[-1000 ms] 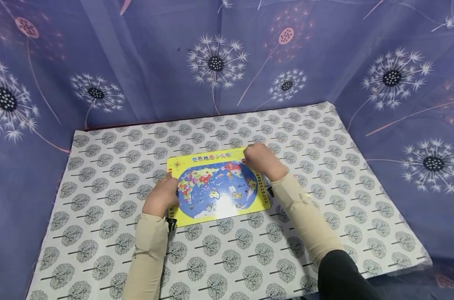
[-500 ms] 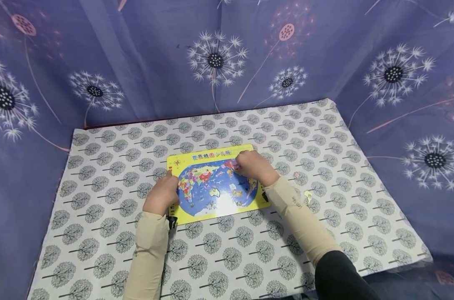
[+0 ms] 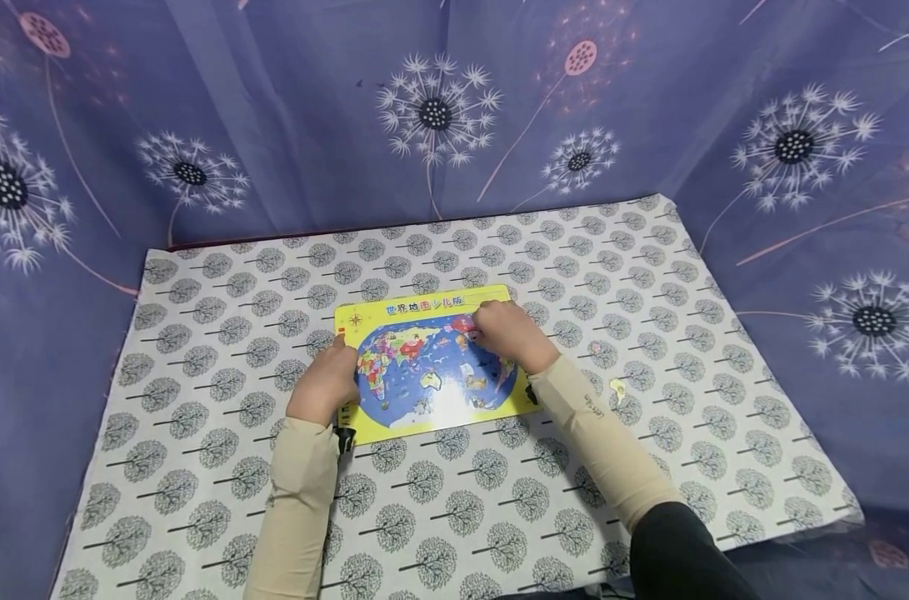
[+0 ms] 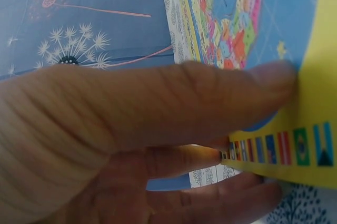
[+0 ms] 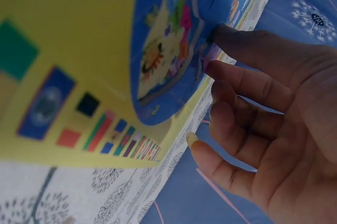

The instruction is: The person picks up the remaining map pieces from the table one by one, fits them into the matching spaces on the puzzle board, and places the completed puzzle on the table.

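Observation:
A yellow-bordered world map puzzle board [image 3: 372,429] lies on the table, with a blue map and coloured pieces in it. At its left edge, my left hand [image 3: 322,385] holds the board: the thumb [image 4: 247,89] lies on the face, and the other fingers are along the edge beside the row of flags. Over the map's upper right part is my right hand [image 3: 516,335]. Its thumb and index finger pinch a small purplish puzzle piece [image 5: 209,55] at the board's surface, mostly hidden by the fingertips. The remaining fingers are curled loosely.
Two small loose pieces lie on the table to the right: a pale yellow piece [image 3: 617,389] and a pinkish piece [image 3: 595,350]. A white cloth with tree prints [image 3: 439,492] covers the table. Purple dandelion curtains [image 3: 304,125] hang at the back and sides.
My right hand has shifted left and slightly down, from the board's upper right corner onto the map. The board's corner and the loose pieces at right now show. My left hand stays in place.

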{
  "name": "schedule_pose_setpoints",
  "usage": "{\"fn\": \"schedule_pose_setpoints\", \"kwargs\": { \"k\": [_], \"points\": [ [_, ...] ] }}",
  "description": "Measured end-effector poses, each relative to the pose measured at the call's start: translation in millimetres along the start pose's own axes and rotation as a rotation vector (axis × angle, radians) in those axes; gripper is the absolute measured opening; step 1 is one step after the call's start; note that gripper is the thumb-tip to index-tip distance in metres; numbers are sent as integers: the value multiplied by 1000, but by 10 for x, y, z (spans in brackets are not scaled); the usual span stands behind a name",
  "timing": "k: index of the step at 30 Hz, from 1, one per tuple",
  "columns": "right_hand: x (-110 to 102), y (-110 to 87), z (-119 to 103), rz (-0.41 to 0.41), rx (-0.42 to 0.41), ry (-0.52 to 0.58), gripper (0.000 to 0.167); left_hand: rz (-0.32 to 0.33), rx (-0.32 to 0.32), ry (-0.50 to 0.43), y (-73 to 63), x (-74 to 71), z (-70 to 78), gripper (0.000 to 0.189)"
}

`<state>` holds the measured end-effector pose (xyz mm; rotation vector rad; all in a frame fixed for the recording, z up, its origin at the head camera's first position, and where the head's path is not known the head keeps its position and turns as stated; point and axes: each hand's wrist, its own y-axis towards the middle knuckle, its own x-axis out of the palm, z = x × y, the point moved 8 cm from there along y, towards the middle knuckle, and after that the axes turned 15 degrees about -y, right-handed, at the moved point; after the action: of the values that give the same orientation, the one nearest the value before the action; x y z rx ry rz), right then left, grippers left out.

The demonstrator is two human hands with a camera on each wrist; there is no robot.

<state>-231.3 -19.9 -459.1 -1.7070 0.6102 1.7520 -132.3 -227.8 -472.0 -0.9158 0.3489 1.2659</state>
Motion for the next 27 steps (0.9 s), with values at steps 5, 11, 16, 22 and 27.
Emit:
{"fn": "schedule_pose_setpoints", "kwargs": {
  "k": [5,11,16,22,27],
  "points": [
    [6,-12,20,3,4,17,6,-1,17,-5,5,2,23,32],
    [4,-22,65,-13,36,54,4,-2,44,-13,8,1,59,24],
    [-15,-11,79,-1,33,61,4,-6,39,-4,18,3,78,24],
    [-15,-22,75,1,30,57,6,-16,15,-11,14,18,48,22],
    [-57,-36,115,21,32,43,8,-22,19,-13,0,-2,16,22]
  ]
}}
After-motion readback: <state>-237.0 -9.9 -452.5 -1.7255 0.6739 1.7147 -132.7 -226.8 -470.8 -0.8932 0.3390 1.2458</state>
